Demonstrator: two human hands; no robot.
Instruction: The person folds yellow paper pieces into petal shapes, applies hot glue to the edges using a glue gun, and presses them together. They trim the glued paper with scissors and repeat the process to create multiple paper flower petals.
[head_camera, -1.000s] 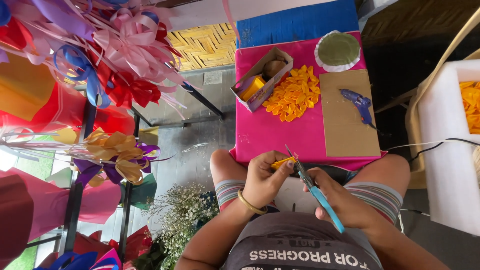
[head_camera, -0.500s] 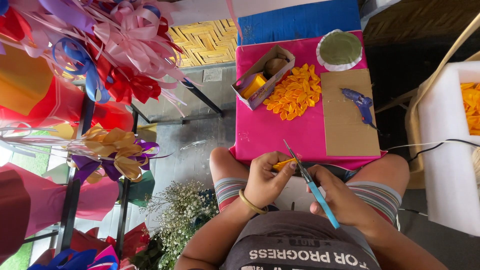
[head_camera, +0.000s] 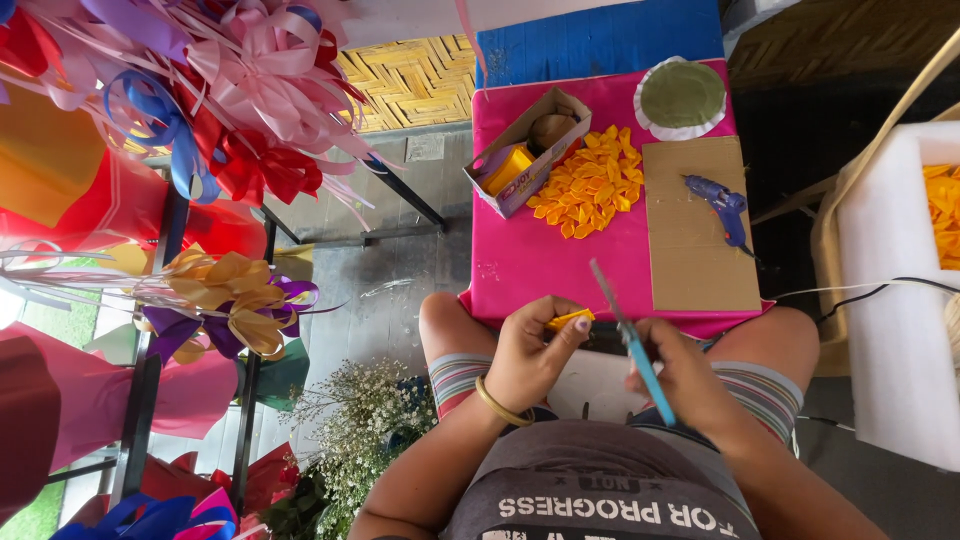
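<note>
My left hand (head_camera: 530, 352), with a gold bangle on the wrist, pinches a small yellow-orange petal piece (head_camera: 570, 320) over my lap. In my right hand (head_camera: 690, 378) are blue-handled scissors (head_camera: 628, 338), their blades pointing up toward the pink table (head_camera: 540, 260); the blades stand just right of the petal piece, apart from it. On the table lies a pile of several orange petals (head_camera: 590, 180).
A small cardboard box (head_camera: 525, 150) with a yellow roll sits left of the petals. A blue glue gun (head_camera: 722, 206) lies on a cardboard sheet (head_camera: 695, 260). A round green-topped disc (head_camera: 682, 96) is at the back. Ribbon bows and wrapped bouquets (head_camera: 200, 110) crowd the left; a white foam box (head_camera: 900, 300) stands right.
The scissors have lifted away from the petal piece and now point more upright. My left hand has stayed over my lap with the piece.
</note>
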